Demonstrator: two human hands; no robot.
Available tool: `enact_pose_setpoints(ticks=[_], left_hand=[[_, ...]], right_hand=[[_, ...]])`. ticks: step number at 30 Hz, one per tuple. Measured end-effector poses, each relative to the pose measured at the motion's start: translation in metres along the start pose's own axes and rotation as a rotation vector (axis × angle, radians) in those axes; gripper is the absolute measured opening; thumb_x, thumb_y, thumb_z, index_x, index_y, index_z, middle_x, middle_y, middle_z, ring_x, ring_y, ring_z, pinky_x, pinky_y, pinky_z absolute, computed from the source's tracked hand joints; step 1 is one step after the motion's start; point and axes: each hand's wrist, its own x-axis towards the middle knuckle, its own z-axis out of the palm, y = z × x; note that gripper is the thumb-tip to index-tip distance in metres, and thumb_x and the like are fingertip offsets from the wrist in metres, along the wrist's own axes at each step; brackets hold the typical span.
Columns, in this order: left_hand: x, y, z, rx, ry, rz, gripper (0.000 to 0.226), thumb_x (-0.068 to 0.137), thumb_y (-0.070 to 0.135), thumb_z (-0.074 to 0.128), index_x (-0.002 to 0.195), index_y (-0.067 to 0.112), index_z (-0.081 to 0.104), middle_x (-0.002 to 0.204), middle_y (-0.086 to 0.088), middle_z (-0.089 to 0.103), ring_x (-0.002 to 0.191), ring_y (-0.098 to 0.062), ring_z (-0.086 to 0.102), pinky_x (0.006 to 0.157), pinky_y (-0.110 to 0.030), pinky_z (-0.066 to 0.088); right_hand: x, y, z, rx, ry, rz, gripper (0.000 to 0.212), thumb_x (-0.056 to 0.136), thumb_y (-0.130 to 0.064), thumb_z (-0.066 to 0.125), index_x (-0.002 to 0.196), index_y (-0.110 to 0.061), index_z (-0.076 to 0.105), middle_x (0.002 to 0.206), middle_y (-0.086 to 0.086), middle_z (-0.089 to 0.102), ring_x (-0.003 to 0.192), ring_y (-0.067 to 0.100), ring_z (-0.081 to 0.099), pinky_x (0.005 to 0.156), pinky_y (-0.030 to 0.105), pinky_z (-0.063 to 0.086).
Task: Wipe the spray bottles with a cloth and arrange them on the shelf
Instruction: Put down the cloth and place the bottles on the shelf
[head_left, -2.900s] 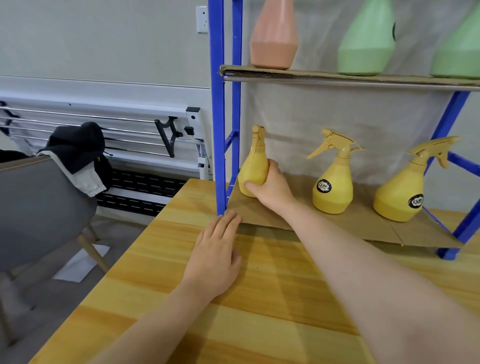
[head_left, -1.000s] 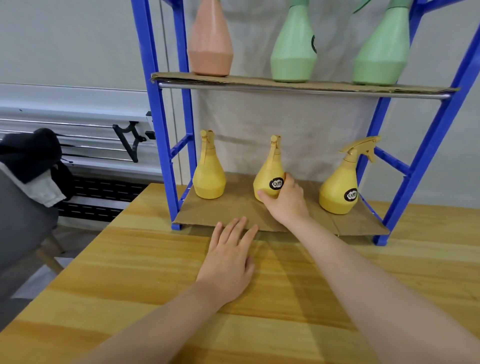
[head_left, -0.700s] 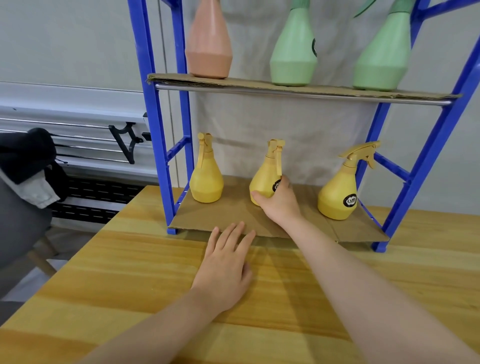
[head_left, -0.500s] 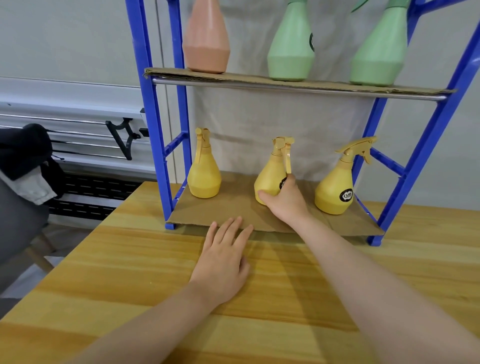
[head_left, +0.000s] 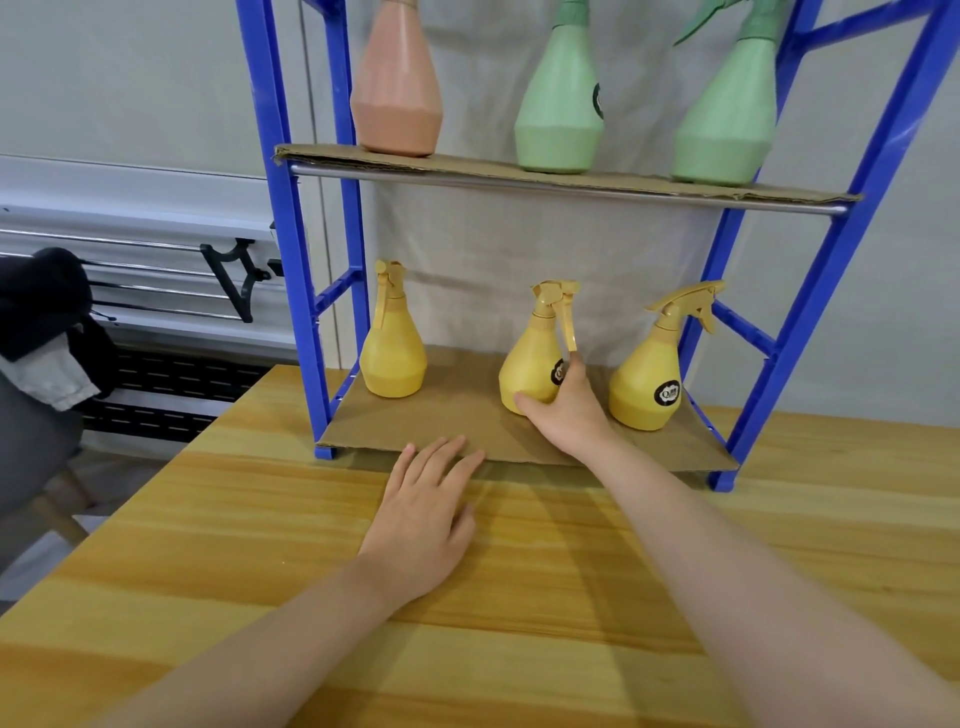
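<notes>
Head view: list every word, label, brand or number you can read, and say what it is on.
Nothing can be read for certain.
Right yellow bottle: round black label, print too blurred; its first letter may be "Q".
Middle yellow bottle: round black label, partly hidden by the right hand.
Middle green bottle: dark label seen edge-on, unreadable.

The blue metal shelf rack is standing on the wooden bench. Three yellow plastic spray bottles are sitting on its lower cardboard-lined shelf: left bottle, middle bottle, right bottle. The right hand is holding the middle one; the left hand is lying flat on the bench in front.
</notes>
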Motion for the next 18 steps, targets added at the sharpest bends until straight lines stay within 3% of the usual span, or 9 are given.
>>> enact_pose_setpoints(ticks=[3, 5, 8, 10, 14, 16, 18], left_hand=[[0.003, 0.001, -0.004, -0.021, -0.003, -0.020, 0.058, 0.095, 0.029, 0.045, 0.151, 0.033, 0.027, 0.158, 0.008, 0.024, 0.148, -0.009, 0.012, 0.120, -0.031, -0.008], [0.007, 0.006, -0.007, -0.032, 0.010, -0.053, 0.057, 0.093, 0.029, 0.048, 0.148, 0.031, 0.033, 0.153, 0.008, 0.030, 0.145, -0.011, 0.018, 0.121, -0.031, -0.005], [0.016, 0.018, -0.009, -0.037, 0.022, -0.054, 0.053, 0.091, 0.028, 0.051, 0.144, 0.027, 0.040, 0.143, 0.006, 0.039, 0.139, -0.014, 0.027, 0.122, -0.032, 0.004], [0.022, 0.031, -0.006, -0.059, 0.015, -0.027, 0.052, 0.091, 0.027, 0.052, 0.142, 0.024, 0.042, 0.141, 0.005, 0.040, 0.137, -0.016, 0.029, 0.120, -0.031, 0.008], [0.033, 0.063, 0.008, -0.118, -0.012, 0.032, 0.053, 0.090, 0.024, 0.051, 0.143, 0.021, 0.042, 0.144, 0.003, 0.040, 0.138, -0.019, 0.030, 0.120, -0.033, 0.015], [0.038, 0.078, 0.016, -0.118, -0.024, 0.070, 0.054, 0.090, 0.026, 0.050, 0.144, 0.022, 0.041, 0.147, 0.003, 0.040, 0.139, -0.018, 0.030, 0.120, -0.035, 0.015], [0.042, 0.089, 0.022, -0.109, -0.026, 0.102, 0.055, 0.091, 0.026, 0.050, 0.145, 0.022, 0.040, 0.149, 0.004, 0.040, 0.140, -0.017, 0.029, 0.121, -0.036, 0.014]], right_hand=[[-0.016, 0.008, -0.013, 0.004, 0.018, -0.008, 0.094, 0.086, -0.032, 0.068, 0.156, -0.018, 0.006, 0.159, 0.007, 0.026, 0.140, 0.026, 0.039, 0.111, 0.043, 0.039], [-0.030, 0.015, -0.024, -0.031, 0.051, -0.062, 0.079, 0.089, -0.023, 0.065, 0.153, -0.016, 0.020, 0.154, 0.007, 0.035, 0.135, 0.023, 0.044, 0.108, 0.038, 0.042], [-0.049, 0.028, -0.049, -0.120, 0.066, -0.077, 0.044, 0.090, -0.015, 0.060, 0.130, -0.018, 0.040, 0.128, 0.002, 0.052, 0.106, 0.015, 0.053, 0.084, 0.027, 0.043], [-0.056, 0.039, -0.070, -0.168, 0.127, -0.049, 0.029, 0.087, -0.012, 0.059, 0.109, -0.019, 0.042, 0.107, 0.001, 0.055, 0.090, 0.016, 0.055, 0.071, 0.029, 0.044], [-0.061, 0.053, -0.106, -0.115, 0.190, 0.023, 0.024, 0.086, -0.008, 0.058, 0.102, -0.013, 0.041, 0.085, 0.000, 0.051, 0.081, 0.021, 0.056, 0.071, 0.034, 0.047], [-0.058, 0.055, -0.116, -0.022, 0.187, 0.029, 0.027, 0.088, -0.005, 0.057, 0.109, -0.012, 0.041, 0.093, 0.001, 0.053, 0.089, 0.022, 0.056, 0.074, 0.029, 0.045], [-0.053, 0.052, -0.122, 0.069, 0.168, 0.013, 0.045, 0.092, -0.004, 0.057, 0.132, -0.010, 0.038, 0.120, 0.005, 0.054, 0.107, 0.019, 0.055, 0.085, 0.023, 0.043]])
